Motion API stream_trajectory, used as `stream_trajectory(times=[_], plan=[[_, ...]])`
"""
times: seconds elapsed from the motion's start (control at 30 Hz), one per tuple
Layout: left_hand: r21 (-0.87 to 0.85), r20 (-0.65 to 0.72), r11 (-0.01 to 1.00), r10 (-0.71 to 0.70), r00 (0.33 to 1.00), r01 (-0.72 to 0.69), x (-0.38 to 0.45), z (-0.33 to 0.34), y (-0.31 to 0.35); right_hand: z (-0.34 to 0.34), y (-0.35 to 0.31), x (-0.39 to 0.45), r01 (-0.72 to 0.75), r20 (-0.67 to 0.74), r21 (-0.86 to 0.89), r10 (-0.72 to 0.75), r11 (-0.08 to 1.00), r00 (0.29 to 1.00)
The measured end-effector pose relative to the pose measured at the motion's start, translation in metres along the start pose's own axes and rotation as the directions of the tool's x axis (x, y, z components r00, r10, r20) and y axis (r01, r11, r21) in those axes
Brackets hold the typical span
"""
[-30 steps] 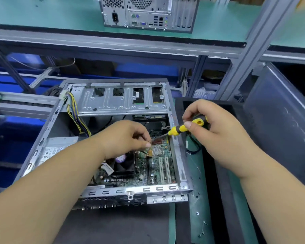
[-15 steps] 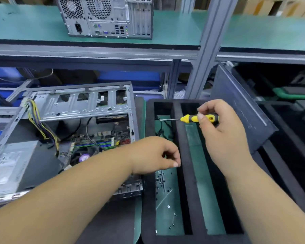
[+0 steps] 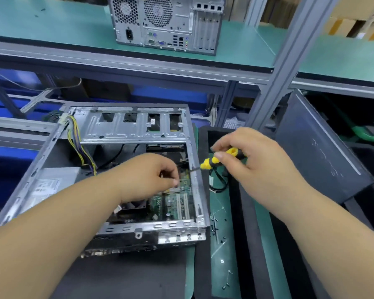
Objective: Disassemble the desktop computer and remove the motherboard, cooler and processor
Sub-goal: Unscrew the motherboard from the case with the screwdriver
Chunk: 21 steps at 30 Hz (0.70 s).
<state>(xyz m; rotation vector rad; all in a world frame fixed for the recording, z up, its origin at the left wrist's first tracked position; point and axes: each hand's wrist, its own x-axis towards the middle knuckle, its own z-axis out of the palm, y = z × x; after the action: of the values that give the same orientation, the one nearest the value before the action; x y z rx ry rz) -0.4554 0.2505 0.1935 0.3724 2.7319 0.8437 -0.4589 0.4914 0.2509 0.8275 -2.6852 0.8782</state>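
Grey metal rack with a green-topped upper shelf (image 3: 52, 29); a closed grey tower (image 3: 166, 22) stands upright on it, rear panel facing the camera. Grey upright post (image 3: 289, 61) at right. Cardboard boxes (image 3: 354, 20) behind the shelf, top right corner. Blue bins (image 3: 13, 104) under the shelf, left. Green mat (image 3: 266, 244) covers the surface.

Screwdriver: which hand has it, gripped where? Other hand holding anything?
Right hand holds the screwdriver by its yellow-black handle. Left hand has fingers curled over the motherboard; whether they pinch something cannot be told.
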Motion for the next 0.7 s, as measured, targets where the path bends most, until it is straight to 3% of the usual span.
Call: stream_trajectory(times=[0.1, 0.17, 0.23, 0.3, 0.4, 0.7], plan=[[0.181, 0.075, 0.983, 0.011, 0.997, -0.024, -0.001, -0.007, -0.029, 0.018, -0.03, 0.019, 0.076, 0.296, -0.165, -0.024, 0.983, 0.955], [0.264, 0.158, 0.957, 0.081, 0.984, -0.121, 0.003, -0.006, -0.038, 0.033, -0.046, 0.033, 0.114, 0.55, -0.335, 0.096, 0.935, 0.83], [0.31, 0.236, 0.923, 0.158, 0.959, -0.228, 0.01, -0.004, -0.04, 0.05, -0.057, 0.042, 0.242, 0.702, -0.487, 0.211, 0.839, 0.68], [0.318, 0.292, 0.894, 0.223, 0.93, -0.315, 0.018, -0.001, -0.039, 0.063, -0.064, 0.045, 0.359, 0.756, -0.537, 0.246, 0.763, 0.607], [0.267, 0.344, 0.898, 0.252, 0.905, -0.351, 0.029, 0.004, -0.035, 0.075, -0.069, 0.046, 0.385, 0.782, -0.562, 0.319, 0.732, 0.536], [0.24, 0.383, 0.886, 0.29, 0.877, -0.397, 0.043, 0.025, -0.046, 0.097, -0.057, 0.039, 0.501, 0.811, -0.521, 0.218, 0.691, 0.542]])
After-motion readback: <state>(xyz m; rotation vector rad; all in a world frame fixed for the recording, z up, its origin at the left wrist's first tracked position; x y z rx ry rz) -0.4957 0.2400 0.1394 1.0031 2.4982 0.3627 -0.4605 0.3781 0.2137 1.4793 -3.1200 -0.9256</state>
